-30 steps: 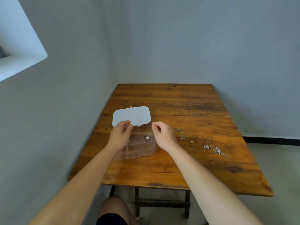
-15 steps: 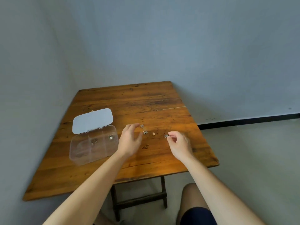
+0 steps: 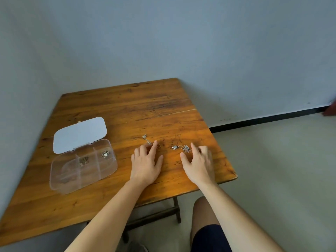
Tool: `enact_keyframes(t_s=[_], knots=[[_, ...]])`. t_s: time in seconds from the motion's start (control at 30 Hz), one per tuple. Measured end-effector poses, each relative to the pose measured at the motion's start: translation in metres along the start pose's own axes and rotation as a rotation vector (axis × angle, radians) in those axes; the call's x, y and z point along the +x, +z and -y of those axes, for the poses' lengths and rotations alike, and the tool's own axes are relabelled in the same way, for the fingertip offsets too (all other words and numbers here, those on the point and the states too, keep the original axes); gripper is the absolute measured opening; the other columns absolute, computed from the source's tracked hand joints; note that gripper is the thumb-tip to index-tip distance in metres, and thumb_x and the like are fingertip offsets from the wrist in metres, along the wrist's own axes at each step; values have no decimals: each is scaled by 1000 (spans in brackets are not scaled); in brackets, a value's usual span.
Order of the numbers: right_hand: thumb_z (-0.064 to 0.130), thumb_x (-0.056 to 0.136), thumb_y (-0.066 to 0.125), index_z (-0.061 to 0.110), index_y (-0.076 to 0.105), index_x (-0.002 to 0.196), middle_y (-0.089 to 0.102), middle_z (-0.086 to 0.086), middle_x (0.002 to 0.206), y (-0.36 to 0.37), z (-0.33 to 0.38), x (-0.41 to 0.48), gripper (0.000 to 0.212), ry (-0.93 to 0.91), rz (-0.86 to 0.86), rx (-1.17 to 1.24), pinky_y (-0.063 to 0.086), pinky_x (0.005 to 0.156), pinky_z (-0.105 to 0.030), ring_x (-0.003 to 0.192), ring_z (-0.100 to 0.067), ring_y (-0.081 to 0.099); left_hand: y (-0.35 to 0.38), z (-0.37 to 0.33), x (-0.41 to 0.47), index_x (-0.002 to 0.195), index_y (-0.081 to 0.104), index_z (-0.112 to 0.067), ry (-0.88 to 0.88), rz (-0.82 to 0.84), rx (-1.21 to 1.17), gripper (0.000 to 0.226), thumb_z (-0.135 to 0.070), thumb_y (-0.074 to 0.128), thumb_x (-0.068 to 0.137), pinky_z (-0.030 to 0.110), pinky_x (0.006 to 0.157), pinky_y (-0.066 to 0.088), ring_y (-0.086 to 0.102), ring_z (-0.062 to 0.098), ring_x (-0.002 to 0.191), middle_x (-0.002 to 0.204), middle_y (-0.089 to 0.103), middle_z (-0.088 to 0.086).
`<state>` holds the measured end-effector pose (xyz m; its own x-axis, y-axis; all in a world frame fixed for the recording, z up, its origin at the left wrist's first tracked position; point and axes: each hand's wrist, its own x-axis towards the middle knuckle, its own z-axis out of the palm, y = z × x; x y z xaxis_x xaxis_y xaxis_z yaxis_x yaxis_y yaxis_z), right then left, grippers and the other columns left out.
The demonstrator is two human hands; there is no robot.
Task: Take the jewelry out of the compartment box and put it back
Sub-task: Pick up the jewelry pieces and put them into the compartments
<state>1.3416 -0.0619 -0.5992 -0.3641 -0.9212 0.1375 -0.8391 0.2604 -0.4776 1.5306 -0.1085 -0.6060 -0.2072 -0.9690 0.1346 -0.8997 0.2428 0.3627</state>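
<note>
A clear plastic compartment box lies open on the left of the wooden table, its white lid folded back. Two of its far compartments each hold a small piece of jewelry. On the table to the right lie a small chain piece, a tiny gold piece and a silver necklace with a round pendant. My left hand rests flat, its fingertips at the small chain and gold piece. My right hand has fingers spread, touching the necklace's chain.
The table stands in a corner between grey walls. Its right edge runs close beside my right hand and its near edge lies just behind both wrists. Beyond is a pale floor. My knee shows below the table.
Both hands left the box and moved right to the jewelry on the table. My view swung right, so the box now sits at the left. The right hand's pinch has opened over the necklace.
</note>
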Motion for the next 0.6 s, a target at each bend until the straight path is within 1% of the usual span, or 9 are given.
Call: enact_keyframes(t_s=[0.07,0.1,0.17,0.27,0.37,0.5,0.57,0.6], knots=[[61,94,43,24,39,150,42,-2,123,2,0,0,67,-19,-13,-43,41,96,-34,116,-20,42,1,-2,3,155,18,-33,-20,36,29,65,-58,31,97,41,108,30,32,25,130,144,35,5],[62,94,43,25,41,149,42,-2,121,3,0,-1,66,-32,-19,-61,42,95,-34,115,-20,43,1,-4,5,155,19,-33,-27,49,37,64,-58,30,97,41,108,29,31,25,131,144,34,6],[61,94,44,28,47,145,42,0,118,4,-2,0,61,-55,-22,-73,42,94,-34,112,-20,43,0,-6,4,152,30,-32,-21,37,37,60,-57,32,97,41,108,30,31,25,130,142,36,6],[59,94,47,31,58,137,45,2,114,6,-5,-1,52,-108,-46,-55,44,89,-33,107,-18,44,-1,-2,-2,138,55,-31,33,-57,-36,48,-53,45,97,38,100,37,39,22,121,131,46,3],[57,93,51,31,65,129,47,4,109,8,-9,-4,46,-197,-72,-43,45,85,-32,102,-17,46,-4,0,-7,124,67,-29,45,-105,-120,37,-48,57,93,34,93,41,44,19,112,121,52,0],[60,88,57,32,70,115,50,6,106,8,-12,-6,40,-262,-78,14,45,85,-33,100,-16,49,-7,2,-19,114,73,-22,36,-162,-173,30,-39,65,91,32,86,47,48,16,102,110,57,-1],[61,88,57,32,67,108,51,7,105,8,-11,-6,36,-273,-73,20,44,85,-34,100,-16,50,-8,6,-28,109,73,-19,43,-183,-200,25,-34,68,90,27,83,46,48,12,99,108,59,-2],[61,88,55,32,63,109,52,6,106,8,-10,-5,37,-272,-60,4,42,85,-34,100,-17,50,-8,9,-31,107,73,-18,43,-186,-221,22,-32,69,90,25,82,44,48,10,98,107,60,-3]])
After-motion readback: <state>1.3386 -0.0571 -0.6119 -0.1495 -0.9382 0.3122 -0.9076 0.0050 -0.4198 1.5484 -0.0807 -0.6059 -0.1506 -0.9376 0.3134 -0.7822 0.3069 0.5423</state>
